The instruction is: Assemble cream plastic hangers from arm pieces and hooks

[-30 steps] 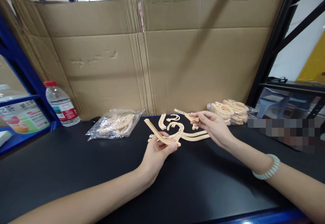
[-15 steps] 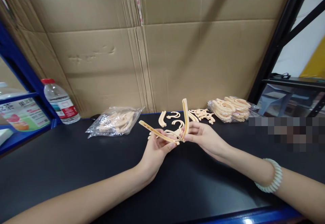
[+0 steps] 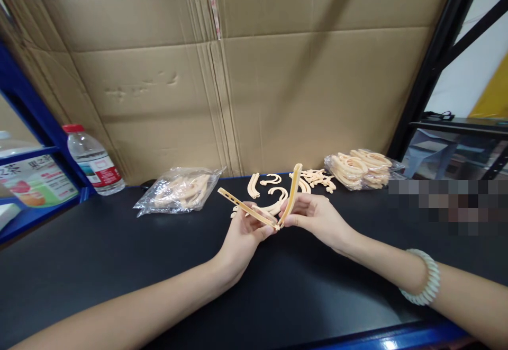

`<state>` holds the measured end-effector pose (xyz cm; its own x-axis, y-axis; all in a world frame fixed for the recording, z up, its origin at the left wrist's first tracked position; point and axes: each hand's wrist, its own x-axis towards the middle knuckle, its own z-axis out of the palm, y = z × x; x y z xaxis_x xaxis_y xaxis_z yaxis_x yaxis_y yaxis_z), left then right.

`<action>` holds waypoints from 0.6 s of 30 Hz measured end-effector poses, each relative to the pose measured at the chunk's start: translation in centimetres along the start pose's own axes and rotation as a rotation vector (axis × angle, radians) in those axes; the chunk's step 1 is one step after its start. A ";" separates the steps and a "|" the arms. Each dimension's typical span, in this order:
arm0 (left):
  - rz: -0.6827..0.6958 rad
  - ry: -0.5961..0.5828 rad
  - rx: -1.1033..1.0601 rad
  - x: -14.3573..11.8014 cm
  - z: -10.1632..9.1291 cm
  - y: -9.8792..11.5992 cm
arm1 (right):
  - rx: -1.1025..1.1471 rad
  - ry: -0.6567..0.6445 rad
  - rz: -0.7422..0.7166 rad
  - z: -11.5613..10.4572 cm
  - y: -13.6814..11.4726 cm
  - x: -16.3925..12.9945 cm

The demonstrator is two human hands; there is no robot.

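A clear plastic bag (image 3: 178, 190) lies on the black table (image 3: 119, 254) left of centre, holding a loose heap of cream plastic pieces. A second clear bag (image 3: 363, 169) sits far right near the cardboard wall (image 3: 254, 85), stuffed with curved pieces of the same colour. Between the two bags, loose hooks and curved strips (image 3: 273, 186) are scattered on the table top. A water bottle (image 3: 93, 159) with a red cap stands upright at the left end of the wall, partly full.

The left hand (image 3: 242, 233) is closed on one long cream strip (image 3: 244, 208), which slants up to the left (its far end shows small slots). The right hand (image 3: 313, 217) pinches a second strip (image 3: 291, 194) that rises almost upright. The lower ends of the two strips meet between the fingertips, forming a V just above the table; whether they are joined there is hard to tell.

The near half of the table is bare and dark up to its blue front edge (image 3: 397, 339). Blue shelving (image 3: 35, 127) closes the left side, a black frame (image 3: 432, 74) the right.

The bottle carries a red and white label (image 3: 103, 172), too small to read. A printed box (image 3: 37, 180) on the left shelf shows Chinese characters and fruit.
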<state>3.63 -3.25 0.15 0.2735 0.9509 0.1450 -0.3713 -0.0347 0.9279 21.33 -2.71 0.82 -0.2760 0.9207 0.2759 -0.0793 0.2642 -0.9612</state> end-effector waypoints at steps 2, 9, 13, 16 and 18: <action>0.004 0.003 0.005 0.0 0.0 0.0 | -0.019 -0.009 -0.001 0.1 0.0 -0.1; 0.013 0.013 0.034 -0.1 0.0 -0.1 | -0.034 0.025 -0.024 0.3 0.2 -0.2; 0.021 0.018 0.025 -0.1 -0.1 0.0 | -0.085 0.042 -0.047 0.6 0.2 -0.5; 0.033 0.024 0.015 -0.1 -0.1 0.0 | -0.115 0.067 -0.059 0.9 0.2 -0.7; 0.037 0.028 0.022 0.0 -0.1 -0.1 | -0.116 0.090 -0.064 1.0 0.1 -0.8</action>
<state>3.52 -3.25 0.02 0.2351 0.9569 0.1703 -0.3611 -0.0767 0.9294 20.57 -3.73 0.50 -0.1860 0.9216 0.3406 0.0184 0.3499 -0.9366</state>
